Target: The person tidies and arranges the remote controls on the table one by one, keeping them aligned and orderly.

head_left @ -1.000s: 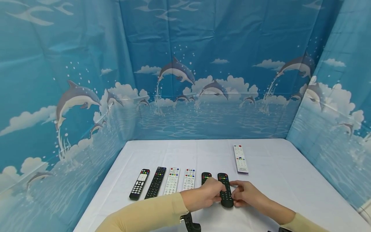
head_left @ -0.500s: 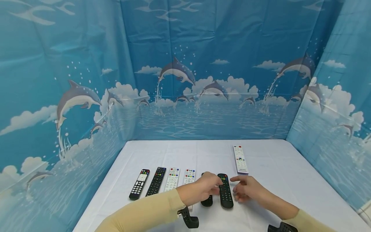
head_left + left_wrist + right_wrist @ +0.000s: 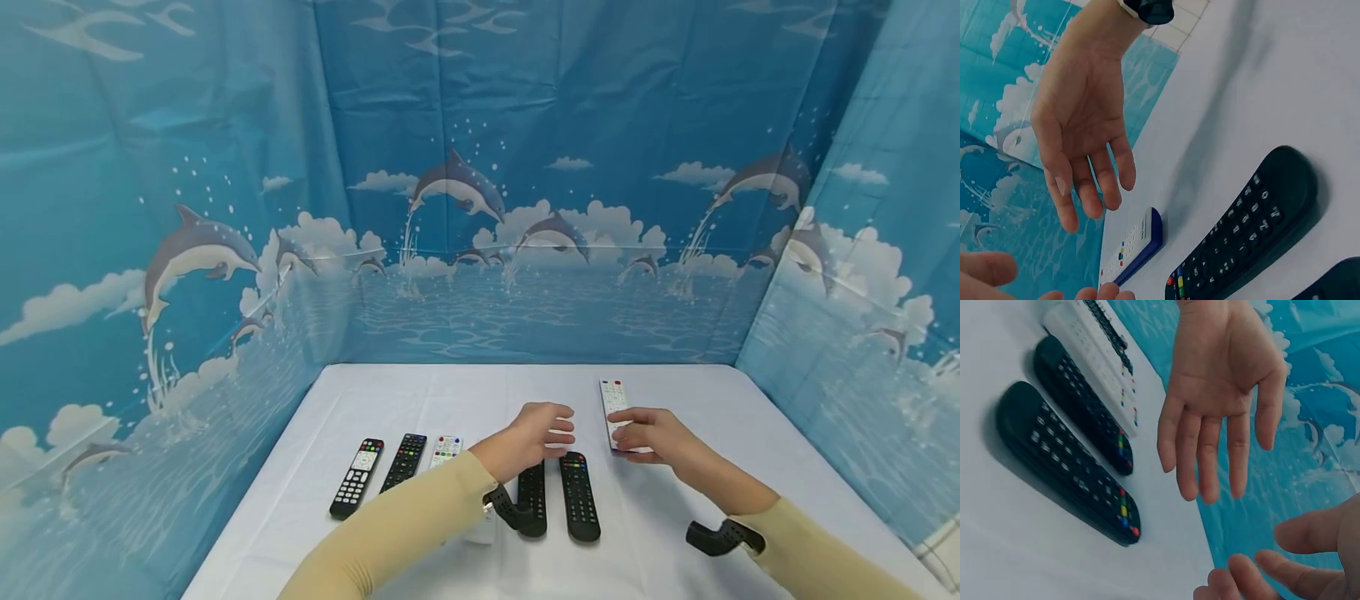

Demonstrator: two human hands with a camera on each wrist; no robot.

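My left hand (image 3: 536, 429) hovers with relaxed fingers over the far ends of two black remote controls and holds nothing. One black remote (image 3: 532, 496) lies partly under its wrist; the other black remote (image 3: 579, 500) lies just to the right, its far end near the fingers. Farther right, my right hand (image 3: 652, 435) reaches to a white remote control (image 3: 612, 398), overlapping its near half in the head view. In the left wrist view, the right hand's fingers are extended above the white remote (image 3: 1132, 247), with a gap between them.
Left of the hands, a row continues with a black remote with white buttons (image 3: 356, 479), a slim black remote (image 3: 403, 460) and a white remote (image 3: 447, 448). Another white remote (image 3: 480, 531) is mostly hidden by the left arm. A dolphin-print curtain (image 3: 525, 308) surrounds the white table (image 3: 555, 383).
Both hands have left the rightmost black remote, which stays in the row. The left hand has lifted and moved away from me; the right hand has moved forward to the white remote.
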